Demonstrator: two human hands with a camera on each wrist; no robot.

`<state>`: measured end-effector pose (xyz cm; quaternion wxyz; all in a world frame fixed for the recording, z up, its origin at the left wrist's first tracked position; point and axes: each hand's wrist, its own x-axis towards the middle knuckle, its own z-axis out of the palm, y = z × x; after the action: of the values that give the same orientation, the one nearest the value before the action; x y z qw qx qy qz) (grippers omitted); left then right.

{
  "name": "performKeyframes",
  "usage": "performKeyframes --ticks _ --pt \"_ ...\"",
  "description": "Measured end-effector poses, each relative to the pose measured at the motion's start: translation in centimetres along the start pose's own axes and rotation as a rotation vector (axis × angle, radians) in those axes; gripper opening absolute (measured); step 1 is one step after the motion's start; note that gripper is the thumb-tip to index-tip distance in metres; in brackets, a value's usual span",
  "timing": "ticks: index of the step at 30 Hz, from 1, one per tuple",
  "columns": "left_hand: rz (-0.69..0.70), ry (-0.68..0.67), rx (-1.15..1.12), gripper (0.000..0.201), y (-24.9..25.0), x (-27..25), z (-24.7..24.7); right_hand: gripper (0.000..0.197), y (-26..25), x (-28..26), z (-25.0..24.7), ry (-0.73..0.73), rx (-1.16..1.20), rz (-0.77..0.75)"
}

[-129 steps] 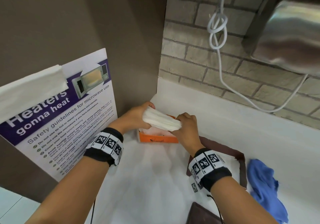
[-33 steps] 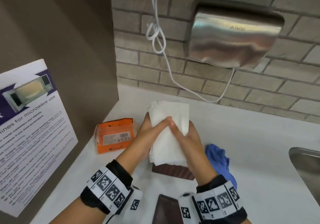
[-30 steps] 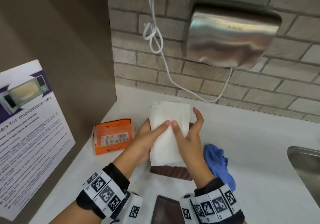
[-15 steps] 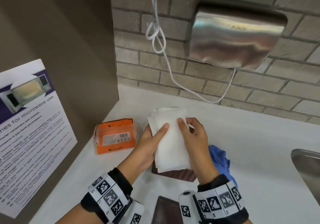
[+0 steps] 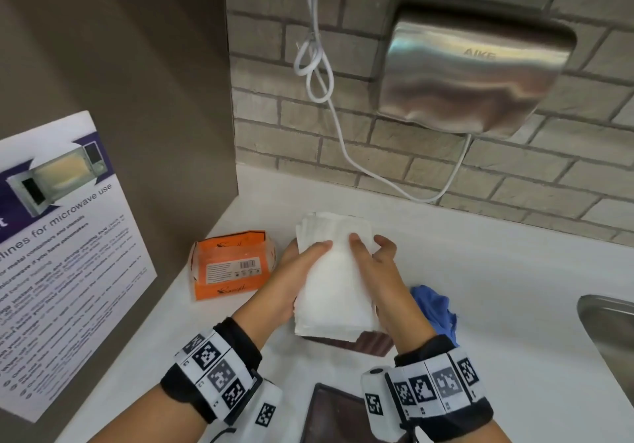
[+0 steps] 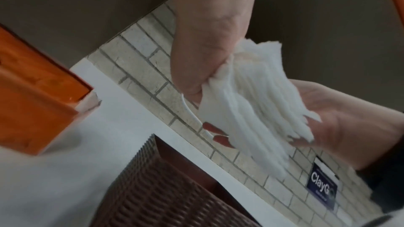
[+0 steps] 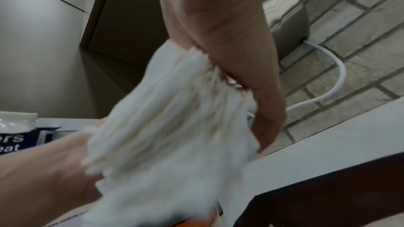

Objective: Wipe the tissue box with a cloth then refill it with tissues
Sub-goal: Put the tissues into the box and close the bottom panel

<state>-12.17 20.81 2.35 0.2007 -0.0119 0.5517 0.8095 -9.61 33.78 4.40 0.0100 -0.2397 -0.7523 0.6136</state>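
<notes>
Head: left hand (image 5: 295, 271) and right hand (image 5: 377, 267) both grip one stack of white tissues (image 5: 334, 278), thumbs on top, fingers wrapped under the sides. Stack is held above the brown woven tissue box (image 5: 360, 343). Orange tissue pack (image 5: 230, 264) sits on the counter (image 5: 514, 305) left of the box; blue cloth (image 5: 434, 308) right of it, just beside.

Left wrist: left hand (image 6: 207, 40) clamps the tissues (image 6: 247, 106) at one edge, right palm supports them from below; brown box (image 6: 170, 192) under them.

Right wrist: blurred. Right hand (image 7: 229, 40) closed on the tissues (image 7: 170, 127).
</notes>
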Motion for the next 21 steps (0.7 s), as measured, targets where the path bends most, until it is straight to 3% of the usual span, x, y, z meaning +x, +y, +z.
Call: performKeyframes --ticks 3,6,9,12,15,18,21 --pt "0.000 -0.046 0.096 0.040 0.5 0.0 0.3 0.066 0.0 0.1 0.1 -0.070 0.001 0.040" --pt "0.071 0.032 0.141 0.037 1.0 0.2 0.8 0.057 0.1 -0.1 -0.1 -0.117 0.124 -0.042" --pt "0.267 0.164 -0.005 0.041 2.1 0.3 1.0 0.065 0.9 -0.5 -0.9 -0.255 0.517 0.002" --pt "0.591 0.206 -0.105 0.062 2.6 -0.5 2.0 0.084 2.4 -1.0 -0.1 -0.368 0.979 0.166" --pt "0.743 0.225 -0.046 0.073 1.9 -1.2 3.0 0.089 2.7 -1.6 1.1 -0.481 1.152 0.153" --pt "0.757 0.279 -0.049 0.044 1.6 -1.1 2.7 0.079 1.7 -1.9 1.4 -0.487 1.171 0.037" --pt "0.718 0.359 -0.070 0.025 1.6 -0.6 2.5 0.052 1.7 -1.9 1.4 -0.423 0.996 -0.084"
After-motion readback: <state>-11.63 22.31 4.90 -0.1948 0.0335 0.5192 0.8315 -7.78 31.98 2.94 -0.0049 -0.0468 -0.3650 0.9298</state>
